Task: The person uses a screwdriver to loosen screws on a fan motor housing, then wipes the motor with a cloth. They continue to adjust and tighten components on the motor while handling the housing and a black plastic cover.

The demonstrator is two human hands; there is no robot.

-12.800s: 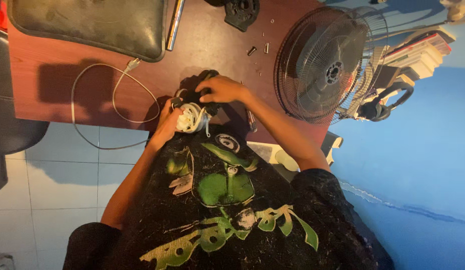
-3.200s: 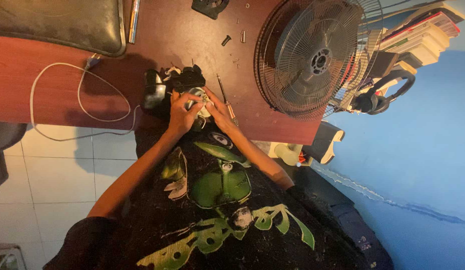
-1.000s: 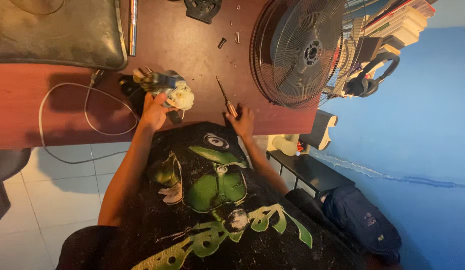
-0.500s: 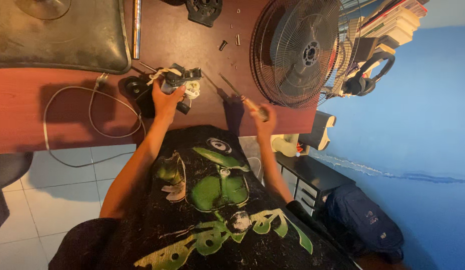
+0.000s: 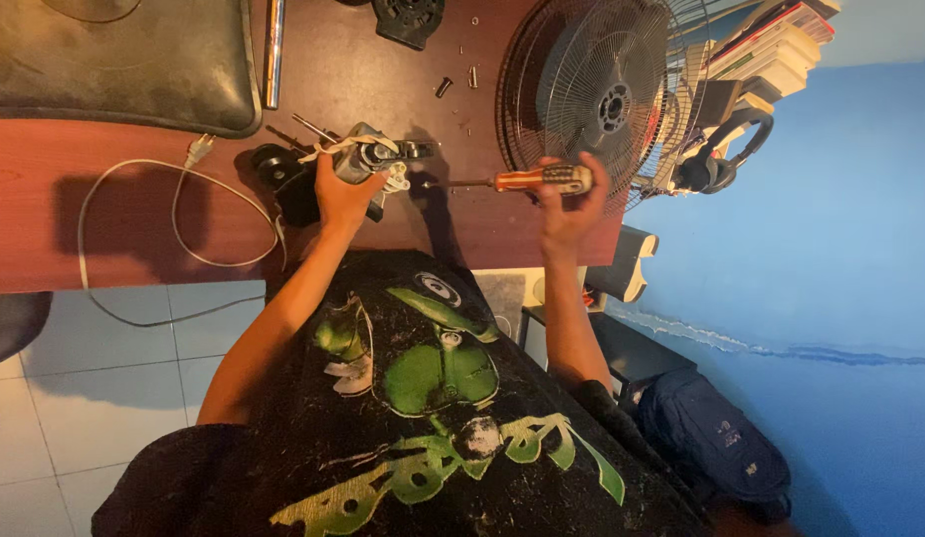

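Orange-handled screwdriver (image 5: 527, 180) in right hand (image 5: 570, 204); motor (image 5: 368, 159) in left hand (image 5: 341, 194).

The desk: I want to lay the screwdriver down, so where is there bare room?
Bare wood lies left of the white cord, below the dark pad, and between the left hand and right hand. It is crowded around the motor, the loose screws and the fan grille.

Motor (image 5: 368, 159) left — screwdriver (image 5: 522, 180) right
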